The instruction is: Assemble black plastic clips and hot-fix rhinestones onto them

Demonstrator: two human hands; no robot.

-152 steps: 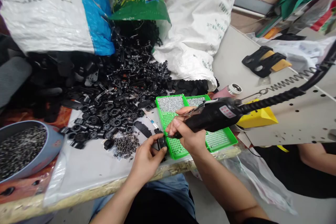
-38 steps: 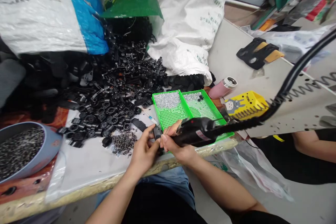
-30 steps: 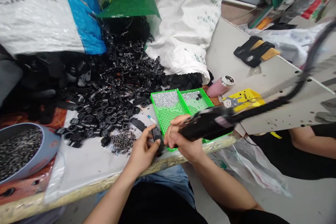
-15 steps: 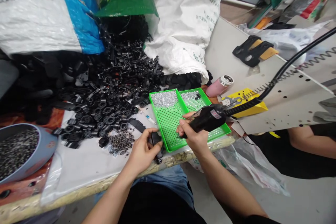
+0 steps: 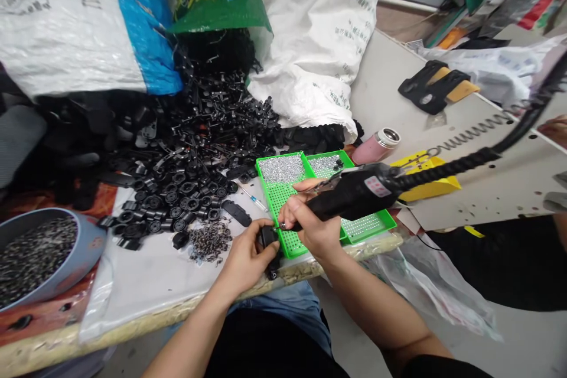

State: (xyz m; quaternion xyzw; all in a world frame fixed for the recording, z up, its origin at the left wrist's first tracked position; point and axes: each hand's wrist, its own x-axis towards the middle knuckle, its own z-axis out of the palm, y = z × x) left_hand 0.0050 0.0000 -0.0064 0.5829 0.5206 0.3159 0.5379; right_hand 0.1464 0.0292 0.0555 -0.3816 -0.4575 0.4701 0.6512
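My left hand (image 5: 248,251) is closed round a black plastic part (image 5: 268,241) at the table's front edge, beside the green tray. In my right hand (image 5: 312,224) is a black electric screwdriver (image 5: 354,194), lying almost level with its tip toward the black part. Whether the tip touches the part I cannot tell. The green perforated tray (image 5: 290,243) lies under the screwdriver, with small silver screws (image 5: 281,169) in its far compartments. Left of my left hand are a flat black piece (image 5: 236,211) and a pile of tiny metal parts (image 5: 209,240).
Black plastic rings (image 5: 177,204) and a large heap of black parts (image 5: 212,112) cover the table's left and back. A blue tub (image 5: 84,248) stands at far left. Behind the tray are a pink bottle (image 5: 376,146), a yellow box (image 5: 425,183) and white sacks (image 5: 319,29).
My right hand has brought the screwdriver left and closer to the black part, tipping it more level. The black part has turned slightly in my left hand. The view has shifted a little.
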